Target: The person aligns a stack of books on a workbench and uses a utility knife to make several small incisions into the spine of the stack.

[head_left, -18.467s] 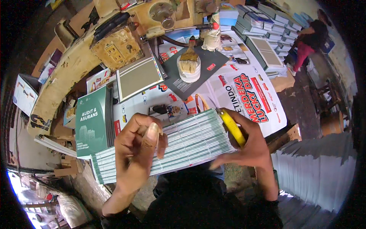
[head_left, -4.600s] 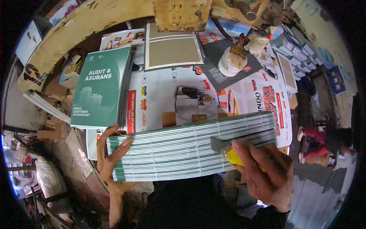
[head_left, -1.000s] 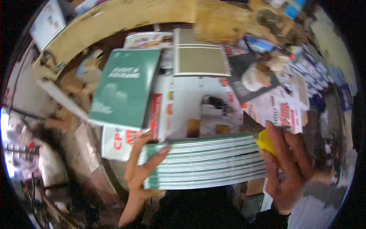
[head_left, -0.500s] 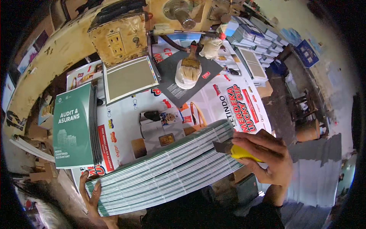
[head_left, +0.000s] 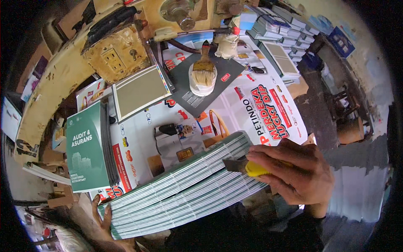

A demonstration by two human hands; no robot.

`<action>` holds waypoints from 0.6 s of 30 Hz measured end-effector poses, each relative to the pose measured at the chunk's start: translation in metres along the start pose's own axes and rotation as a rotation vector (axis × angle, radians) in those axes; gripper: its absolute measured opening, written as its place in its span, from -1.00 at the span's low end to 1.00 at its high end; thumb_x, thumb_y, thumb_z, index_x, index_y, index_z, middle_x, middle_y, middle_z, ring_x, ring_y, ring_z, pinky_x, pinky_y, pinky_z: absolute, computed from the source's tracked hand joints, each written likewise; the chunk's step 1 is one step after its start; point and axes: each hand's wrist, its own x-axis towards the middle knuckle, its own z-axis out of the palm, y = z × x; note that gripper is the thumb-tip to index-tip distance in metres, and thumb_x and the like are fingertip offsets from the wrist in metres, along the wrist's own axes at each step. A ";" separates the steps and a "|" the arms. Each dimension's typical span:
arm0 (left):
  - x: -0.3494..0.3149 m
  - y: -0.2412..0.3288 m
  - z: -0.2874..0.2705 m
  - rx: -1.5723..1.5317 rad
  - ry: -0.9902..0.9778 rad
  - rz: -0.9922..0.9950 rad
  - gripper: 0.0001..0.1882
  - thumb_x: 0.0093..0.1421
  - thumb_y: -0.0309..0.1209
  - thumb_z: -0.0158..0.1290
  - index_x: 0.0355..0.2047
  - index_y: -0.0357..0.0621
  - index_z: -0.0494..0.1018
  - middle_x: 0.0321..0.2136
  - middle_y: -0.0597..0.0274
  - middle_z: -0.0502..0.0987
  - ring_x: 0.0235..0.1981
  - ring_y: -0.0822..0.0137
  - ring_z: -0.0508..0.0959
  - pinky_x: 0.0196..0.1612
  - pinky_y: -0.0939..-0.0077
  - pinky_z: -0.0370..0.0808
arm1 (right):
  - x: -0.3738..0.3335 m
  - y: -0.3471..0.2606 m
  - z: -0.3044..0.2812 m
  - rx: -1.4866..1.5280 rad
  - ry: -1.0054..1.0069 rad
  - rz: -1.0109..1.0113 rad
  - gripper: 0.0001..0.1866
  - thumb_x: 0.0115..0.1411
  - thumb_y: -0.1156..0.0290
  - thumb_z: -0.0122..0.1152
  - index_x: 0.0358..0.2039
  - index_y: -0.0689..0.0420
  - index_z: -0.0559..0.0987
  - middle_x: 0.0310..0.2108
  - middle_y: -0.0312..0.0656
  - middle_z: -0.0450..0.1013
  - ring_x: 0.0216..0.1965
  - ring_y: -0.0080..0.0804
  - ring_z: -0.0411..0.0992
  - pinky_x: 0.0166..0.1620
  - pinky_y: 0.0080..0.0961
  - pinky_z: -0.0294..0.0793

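Note:
A long, bowed stack of stitched or glued book blocks, white pages edged with green, slants across the front with its spines facing up toward me. My left hand grips its left end, thumb on the spines and fingers round the far side. In my right hand is a cutter knife with a yellow handle. Its broad dark blade lies at the spines near the stack's right end, by a dark gap between layers. The fingers of my right hand hide most of the handle.
Printed poster sheets cover the table. A pile of green-covered books stands left, beside a grey-brown board. Beyond lie a dark sheet and a white tub with a paintbrush across it. Book stacks rise back right.
The knife and my right hand have shifted a little left along the spines. My left hand keeps its hold on the stack's end. The whole view has tilted slightly.

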 end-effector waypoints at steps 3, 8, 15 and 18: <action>0.001 0.008 0.006 -0.030 0.015 -0.014 -0.42 0.23 -0.13 0.09 0.03 -0.46 0.45 0.15 -0.26 0.34 0.10 -0.17 0.44 0.10 -0.01 0.49 | 0.000 0.002 -0.001 -0.036 0.018 -0.037 -0.55 0.06 0.28 0.39 0.00 0.04 0.61 -0.05 -0.33 0.54 -0.32 -0.35 0.54 -0.45 -0.48 0.51; 0.016 0.019 0.001 0.207 -0.060 0.182 -0.44 0.17 -0.15 0.14 0.04 -0.37 0.47 0.14 -0.31 0.34 0.09 -0.19 0.44 0.05 -0.05 0.52 | 0.003 0.004 0.002 -0.022 0.033 -0.102 -0.55 0.04 0.32 0.39 -0.01 0.10 0.61 -0.08 -0.29 0.54 -0.39 -0.36 0.52 -0.48 -0.47 0.51; 0.009 0.014 -0.005 0.161 -0.079 0.173 -0.40 0.12 -0.12 0.17 0.12 -0.17 0.46 0.16 -0.28 0.35 0.14 -0.21 0.40 0.15 -0.17 0.40 | 0.005 -0.001 0.011 -0.088 0.054 -0.128 -0.50 -0.07 0.41 0.36 -0.03 0.18 0.59 -0.07 -0.21 0.51 -0.41 -0.37 0.50 -0.45 -0.45 0.53; 0.008 0.008 -0.004 0.120 -0.069 0.146 -0.51 0.23 -0.16 0.04 0.08 -0.17 0.47 0.17 -0.25 0.33 0.15 -0.17 0.40 0.15 -0.11 0.41 | -0.001 -0.012 0.009 -0.196 0.035 -0.091 -0.49 -0.09 0.43 0.33 -0.03 0.18 0.59 -0.08 -0.21 0.51 -0.39 -0.36 0.50 -0.40 -0.43 0.55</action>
